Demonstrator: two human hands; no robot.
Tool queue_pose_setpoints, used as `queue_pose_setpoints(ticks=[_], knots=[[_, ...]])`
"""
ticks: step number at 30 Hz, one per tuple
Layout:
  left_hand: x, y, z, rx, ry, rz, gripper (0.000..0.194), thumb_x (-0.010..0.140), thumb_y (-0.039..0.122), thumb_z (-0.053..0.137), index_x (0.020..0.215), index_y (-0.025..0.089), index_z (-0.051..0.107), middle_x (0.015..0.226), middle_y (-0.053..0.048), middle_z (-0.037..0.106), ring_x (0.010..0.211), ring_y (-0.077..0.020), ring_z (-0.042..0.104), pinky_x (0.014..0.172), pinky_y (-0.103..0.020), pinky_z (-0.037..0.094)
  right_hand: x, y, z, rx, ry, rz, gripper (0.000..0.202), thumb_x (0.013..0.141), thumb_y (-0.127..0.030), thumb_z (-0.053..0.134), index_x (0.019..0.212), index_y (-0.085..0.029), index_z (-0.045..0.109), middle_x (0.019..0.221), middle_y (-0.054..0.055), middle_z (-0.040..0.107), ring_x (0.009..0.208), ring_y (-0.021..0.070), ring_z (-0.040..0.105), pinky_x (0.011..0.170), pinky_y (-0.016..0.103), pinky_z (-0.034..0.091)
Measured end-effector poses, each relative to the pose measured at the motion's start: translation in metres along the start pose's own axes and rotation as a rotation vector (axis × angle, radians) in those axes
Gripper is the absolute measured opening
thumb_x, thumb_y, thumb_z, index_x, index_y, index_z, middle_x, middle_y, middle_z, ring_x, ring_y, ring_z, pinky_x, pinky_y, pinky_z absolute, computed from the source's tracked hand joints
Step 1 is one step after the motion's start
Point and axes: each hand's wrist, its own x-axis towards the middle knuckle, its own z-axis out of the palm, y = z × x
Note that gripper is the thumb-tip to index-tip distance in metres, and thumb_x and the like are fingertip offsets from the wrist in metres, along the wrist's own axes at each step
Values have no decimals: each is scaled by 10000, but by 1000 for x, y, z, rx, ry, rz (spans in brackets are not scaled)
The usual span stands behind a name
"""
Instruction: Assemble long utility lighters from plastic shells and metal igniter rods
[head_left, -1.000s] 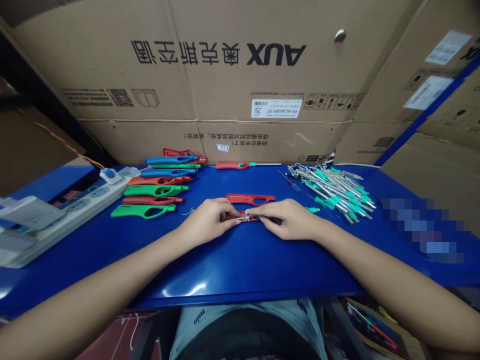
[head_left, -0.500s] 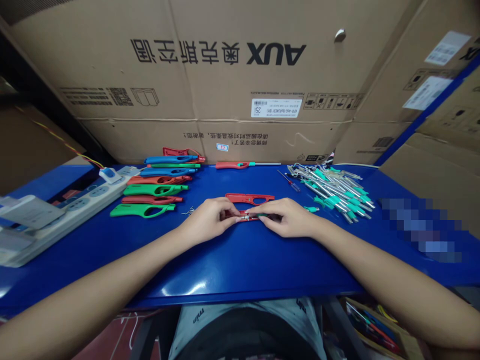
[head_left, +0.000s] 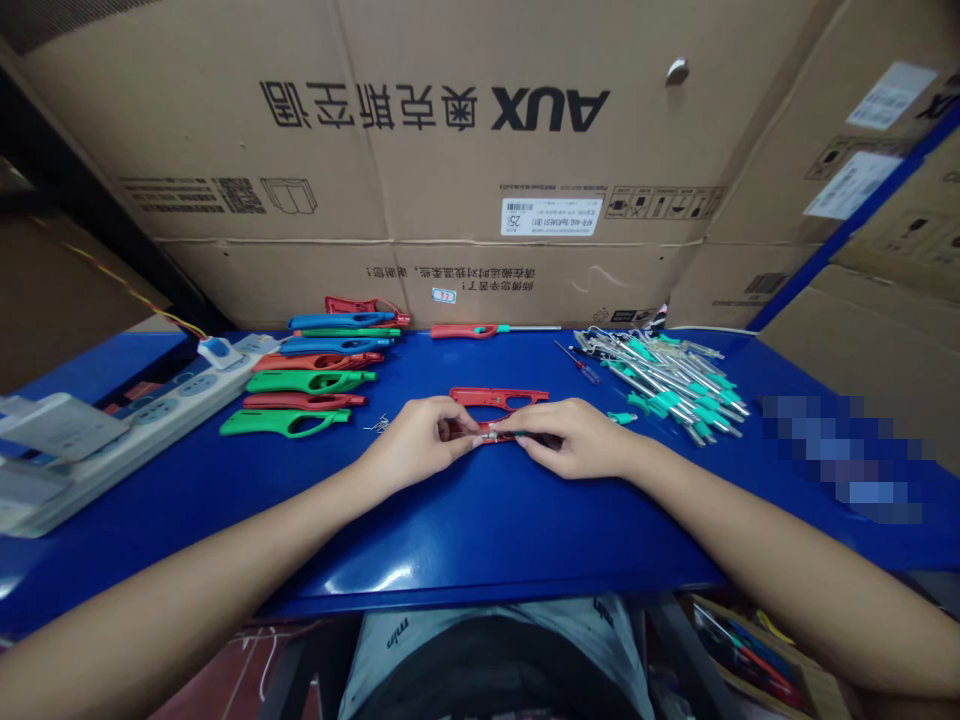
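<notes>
While a carton with upside-down lettering stands across the back, a blue desk spreads in front of it. Along the desk's left side runs a white power strip, plugs fitted in its near end and its far end. Toward the right lies a loose heap of metal rods with green ends. On the left, just beside the strip, a row of red, green and blue handles reaches back toward the carton.

Both hands meet near the middle of the desk. Thumb and fingertips of the left hand pinch the left part of a red near shell; the right hand grips its right part, thumb below the forefinger. Just behind the fingers lies a matching far shell. A red lighter rests by the carton, its rod pointing right. Left of the heap lies a screwdriver. Smaller again are a green bit beyond the right hand, metal bits beside the left hand, and a pale part between the fingertips, too small to make out.
</notes>
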Motion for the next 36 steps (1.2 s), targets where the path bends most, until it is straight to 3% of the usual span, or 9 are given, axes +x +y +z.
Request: queue_pose_setpoints(ticks=[5,8,13,18,25,36], knots=[[-1,0,-1,44,2,18,148,830,321,707,853,183,754,772,-23,684,589,-124,562,569,-243,450,0,2,-10,-25,63,-18,256,943,-194,499,1137,-204,666,1125,89,681,930,183,666,799,313,536],[-3,1,-1,108,12,53,150,828,294,701,920,182,738,860,-32,675,626,-131,575,604,-260,478,-2,4,-18,-163,-9,68,197,938,-269,555,1095,-205,655,1107,84,652,788,165,628,674,294,491],[-8,6,1,235,25,255,349,843,279,690,1183,222,643,1170,-75,605,1055,-246,583,927,-390,502,-2,4,-20,-267,-99,124,137,931,-314,597,1013,-208,628,1041,50,649,746,160,593,616,282,407],[-9,8,4,234,-83,394,308,944,221,559,1249,223,598,1284,-98,578,1217,-256,521,1072,-435,439,-1,4,-17,-239,-111,131,80,936,-278,594,975,-209,597,995,39,645,735,151,573,623,267,380],[-8,4,4,187,-145,433,386,953,133,500,1301,263,606,1351,-95,561,1264,-239,538,1088,-426,453,-3,6,-17,-187,-106,127,53,928,-257,591,957,-215,576,926,19,640,698,140,547,612,260,366],[-10,1,6,272,-203,421,454,961,171,497,1401,274,539,1449,-98,506,1337,-243,494,1134,-447,414,-2,2,-19,-184,-101,89,76,948,-227,521,944,-208,595,940,41,642,746,158,561,648,274,387]])
